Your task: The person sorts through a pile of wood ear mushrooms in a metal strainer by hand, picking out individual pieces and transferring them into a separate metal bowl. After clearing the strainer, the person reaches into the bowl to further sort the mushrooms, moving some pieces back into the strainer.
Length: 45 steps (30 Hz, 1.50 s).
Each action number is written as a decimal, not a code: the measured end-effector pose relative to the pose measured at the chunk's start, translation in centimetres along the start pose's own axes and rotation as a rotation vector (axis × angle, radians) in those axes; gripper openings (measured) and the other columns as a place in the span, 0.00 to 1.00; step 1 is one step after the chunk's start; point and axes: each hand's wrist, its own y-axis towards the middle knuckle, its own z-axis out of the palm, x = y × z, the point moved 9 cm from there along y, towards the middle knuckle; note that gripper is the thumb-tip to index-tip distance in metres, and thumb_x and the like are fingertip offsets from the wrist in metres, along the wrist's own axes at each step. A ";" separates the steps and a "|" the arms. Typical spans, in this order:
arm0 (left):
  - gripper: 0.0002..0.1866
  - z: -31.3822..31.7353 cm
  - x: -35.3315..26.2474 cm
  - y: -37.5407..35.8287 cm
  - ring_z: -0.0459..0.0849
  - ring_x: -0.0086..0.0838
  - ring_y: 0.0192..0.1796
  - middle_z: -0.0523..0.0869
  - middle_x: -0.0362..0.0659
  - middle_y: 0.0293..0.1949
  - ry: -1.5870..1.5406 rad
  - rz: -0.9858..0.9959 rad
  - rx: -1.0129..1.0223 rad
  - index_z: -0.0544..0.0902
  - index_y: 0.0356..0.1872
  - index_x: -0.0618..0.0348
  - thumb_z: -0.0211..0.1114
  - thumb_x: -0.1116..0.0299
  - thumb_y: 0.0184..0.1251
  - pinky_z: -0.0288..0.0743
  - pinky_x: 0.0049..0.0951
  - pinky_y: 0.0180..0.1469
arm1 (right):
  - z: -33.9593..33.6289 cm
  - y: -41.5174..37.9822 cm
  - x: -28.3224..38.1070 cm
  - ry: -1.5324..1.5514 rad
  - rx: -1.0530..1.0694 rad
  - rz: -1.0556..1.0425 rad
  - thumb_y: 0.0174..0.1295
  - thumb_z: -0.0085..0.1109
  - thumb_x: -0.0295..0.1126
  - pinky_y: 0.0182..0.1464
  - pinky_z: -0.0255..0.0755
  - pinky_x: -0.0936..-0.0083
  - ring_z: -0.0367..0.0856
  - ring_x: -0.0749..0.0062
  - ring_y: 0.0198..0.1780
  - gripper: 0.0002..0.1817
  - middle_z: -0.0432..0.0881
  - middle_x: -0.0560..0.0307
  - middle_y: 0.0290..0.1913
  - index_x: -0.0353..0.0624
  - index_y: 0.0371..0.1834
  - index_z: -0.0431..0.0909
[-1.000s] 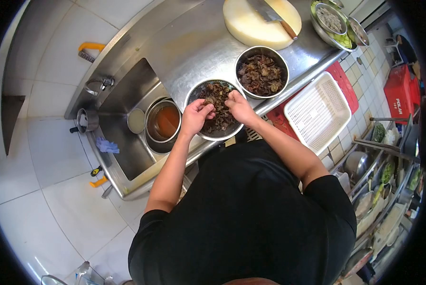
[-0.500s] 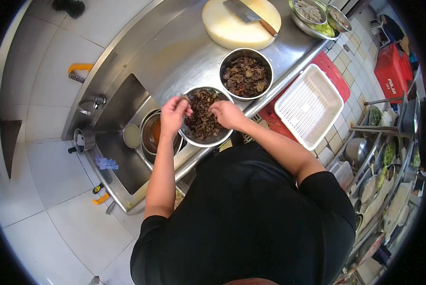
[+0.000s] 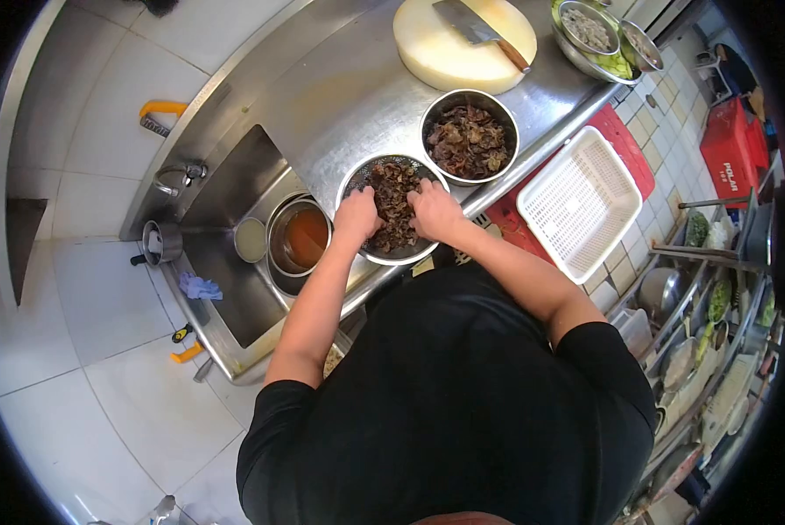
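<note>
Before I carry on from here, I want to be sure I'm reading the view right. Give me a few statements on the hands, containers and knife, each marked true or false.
1. The left hand and right hand both reach into the perforated bowl. True.
2. The knife lies directly on the steel counter. False: it lies on top of the round board.
3. The deeper steel pot beside the perforated bowl also holds dark leafy pieces. True.
4. The reddish-brown liquid is in a container on the counter. False: its container is in the sink.
5. All the fingertips are in plain sight. False: some are hidden among the pieces.
</note>
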 end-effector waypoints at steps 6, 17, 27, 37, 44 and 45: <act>0.13 -0.7 1.1 -2.2 0.88 0.50 0.48 0.88 0.55 0.43 -0.398 0.074 0.038 0.87 0.47 0.58 0.70 0.70 0.61 0.81 0.44 0.54 | -2.1 2.8 0.5 0.212 -0.508 -0.159 0.64 0.63 0.37 0.57 0.78 0.56 0.80 0.46 0.59 0.24 0.78 0.35 0.58 0.36 0.59 0.73; 0.14 -2.5 4.2 -2.6 0.88 0.48 0.49 0.89 0.57 0.44 -0.626 -0.080 -0.229 0.86 0.52 0.58 0.66 0.67 0.69 0.81 0.42 0.53 | -0.3 7.8 0.4 0.396 -0.248 0.087 0.62 0.66 0.40 0.53 0.81 0.56 0.88 0.49 0.47 0.15 0.88 0.44 0.45 0.43 0.47 0.85; 0.13 0.4 1.2 -2.1 0.87 0.23 0.36 0.90 0.43 0.41 -1.498 -0.059 0.118 0.83 0.55 0.66 0.67 0.73 0.74 0.82 0.23 0.41 | 0.0 3.6 -0.8 1.179 -0.013 0.111 0.70 0.63 0.29 0.42 0.76 0.78 0.82 0.80 0.37 0.08 0.87 0.60 0.34 0.33 0.42 0.86; 0.20 -1.0 -1.1 -2.4 0.87 0.26 0.49 0.89 0.43 0.45 -1.069 0.125 0.031 0.81 0.61 0.62 0.70 0.73 0.70 0.81 0.28 0.54 | -0.5 3.0 -3.4 1.123 -0.248 0.199 0.72 0.59 0.34 0.43 0.75 0.70 0.81 0.71 0.35 0.10 0.85 0.52 0.34 0.38 0.45 0.81; 0.11 -1.3 -1.1 -2.3 0.87 0.22 0.42 0.90 0.41 0.40 -1.385 0.057 -0.002 0.85 0.51 0.66 0.69 0.72 0.72 0.81 0.25 0.50 | -7.5 -0.3 -0.4 0.800 -0.564 0.060 0.67 0.63 0.32 0.45 0.76 0.63 0.83 0.56 0.38 0.09 0.84 0.48 0.34 0.39 0.45 0.81; 0.11 -1.9 -1.1 -2.4 0.87 0.22 0.41 0.90 0.41 0.39 -1.381 0.055 -0.041 0.85 0.51 0.66 0.68 0.73 0.73 0.81 0.25 0.49 | -9.6 -1.4 0.5 0.665 -0.746 -0.060 0.65 0.65 0.32 0.45 0.77 0.62 0.84 0.54 0.39 0.10 0.84 0.48 0.34 0.39 0.45 0.82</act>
